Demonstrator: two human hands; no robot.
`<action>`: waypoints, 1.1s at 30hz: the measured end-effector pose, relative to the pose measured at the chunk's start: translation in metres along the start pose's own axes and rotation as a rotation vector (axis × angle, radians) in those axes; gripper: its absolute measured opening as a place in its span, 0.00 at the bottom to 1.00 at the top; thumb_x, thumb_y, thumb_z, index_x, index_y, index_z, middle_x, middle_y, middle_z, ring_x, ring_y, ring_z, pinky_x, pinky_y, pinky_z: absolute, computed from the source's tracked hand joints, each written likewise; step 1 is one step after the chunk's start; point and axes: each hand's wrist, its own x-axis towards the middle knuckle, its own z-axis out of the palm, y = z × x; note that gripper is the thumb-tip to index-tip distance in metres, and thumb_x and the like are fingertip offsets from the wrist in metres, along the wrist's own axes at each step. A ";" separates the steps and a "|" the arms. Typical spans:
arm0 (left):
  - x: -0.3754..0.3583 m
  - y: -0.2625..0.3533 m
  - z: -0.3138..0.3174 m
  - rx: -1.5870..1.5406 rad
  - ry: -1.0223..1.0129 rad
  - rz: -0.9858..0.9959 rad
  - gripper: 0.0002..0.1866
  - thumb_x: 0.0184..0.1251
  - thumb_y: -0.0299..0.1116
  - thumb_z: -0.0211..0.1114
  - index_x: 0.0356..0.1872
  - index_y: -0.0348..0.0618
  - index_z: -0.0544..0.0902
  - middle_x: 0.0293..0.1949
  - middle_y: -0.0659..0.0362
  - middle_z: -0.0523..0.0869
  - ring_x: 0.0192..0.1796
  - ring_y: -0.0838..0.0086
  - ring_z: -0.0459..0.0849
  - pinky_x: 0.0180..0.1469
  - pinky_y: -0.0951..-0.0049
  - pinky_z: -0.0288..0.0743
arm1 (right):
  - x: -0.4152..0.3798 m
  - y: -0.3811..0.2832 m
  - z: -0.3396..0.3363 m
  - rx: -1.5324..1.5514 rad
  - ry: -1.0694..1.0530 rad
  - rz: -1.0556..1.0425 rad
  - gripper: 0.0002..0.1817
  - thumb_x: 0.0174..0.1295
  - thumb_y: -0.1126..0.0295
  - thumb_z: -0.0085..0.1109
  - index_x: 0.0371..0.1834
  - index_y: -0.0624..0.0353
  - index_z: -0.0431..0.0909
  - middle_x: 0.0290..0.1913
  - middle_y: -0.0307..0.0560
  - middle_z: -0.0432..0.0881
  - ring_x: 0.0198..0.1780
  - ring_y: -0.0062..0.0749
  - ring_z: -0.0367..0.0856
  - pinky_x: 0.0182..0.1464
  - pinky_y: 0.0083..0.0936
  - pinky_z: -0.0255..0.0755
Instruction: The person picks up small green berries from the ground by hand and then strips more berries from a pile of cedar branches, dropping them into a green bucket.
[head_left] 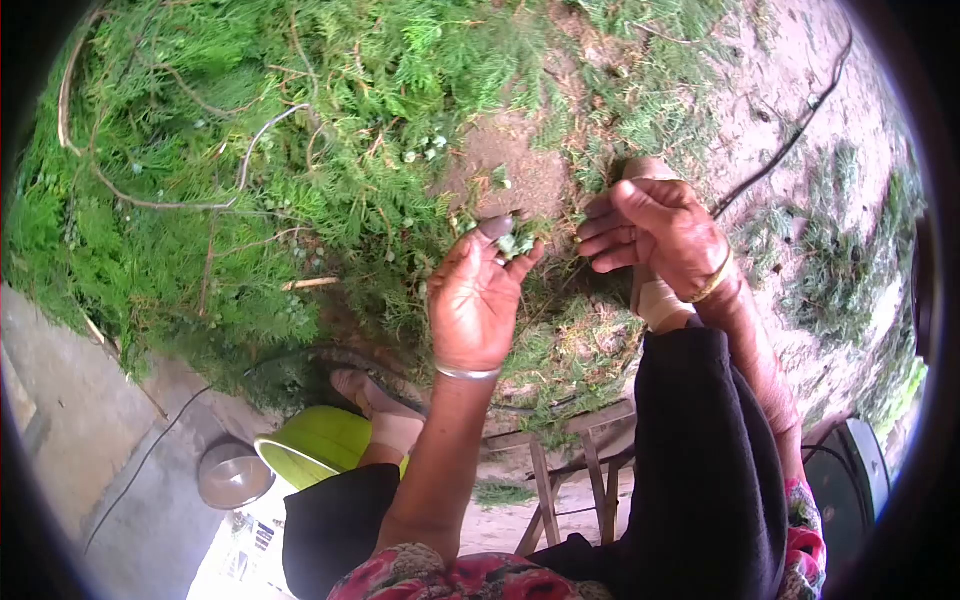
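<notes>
My left hand (pixel 474 312), palm up with a bracelet at the wrist, has its fingers curled around a small conifer sprig (pixel 514 243) with pale green cones. Dark stains mark its fingertips. To its right, my right hand (pixel 668 238) is held apart from the sprig, fingers loosely bent and thumb away from them; nothing shows in its grasp. It wears a ring and a gold-coloured bangle. Below both hands lie cut conifer greenery and a bare patch of brown soil (pixel 512 165). More pale cones (pixel 428 150) dot the greenery just beyond my left hand.
A large heap of green conifer branches (pixel 200 150) spreads across the left and far side. Near my feet stand a yellow-green tub (pixel 318 440), a round bowl (pixel 235 474) and a wooden frame (pixel 545 480). Black cable (pixel 790 140) crosses the ground at right.
</notes>
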 end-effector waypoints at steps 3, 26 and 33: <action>-0.002 -0.023 0.018 -0.063 -0.005 0.024 0.16 0.72 0.39 0.53 0.48 0.37 0.80 0.55 0.46 0.78 0.59 0.60 0.75 0.61 0.51 0.72 | -0.005 0.014 0.001 -0.001 0.067 -0.067 0.20 0.55 0.69 0.67 0.45 0.72 0.76 0.36 0.52 0.82 0.37 0.36 0.84 0.40 0.28 0.81; 0.047 -0.019 -0.028 1.727 0.124 0.531 0.07 0.55 0.21 0.66 0.36 0.33 0.83 0.28 0.51 0.85 0.30 0.67 0.84 0.33 0.69 0.78 | 0.003 0.032 -0.041 0.389 -0.002 -0.006 0.10 0.67 0.67 0.50 0.42 0.63 0.75 0.20 0.37 0.70 0.15 0.17 0.61 0.15 0.15 0.51; 0.102 -0.031 -0.033 1.895 0.118 0.437 0.07 0.53 0.25 0.70 0.33 0.36 0.83 0.26 0.48 0.85 0.28 0.62 0.85 0.30 0.66 0.76 | 0.000 0.027 -0.034 0.236 -0.029 0.025 0.10 0.67 0.71 0.48 0.44 0.64 0.76 0.32 0.42 0.80 0.25 0.21 0.75 0.22 0.15 0.65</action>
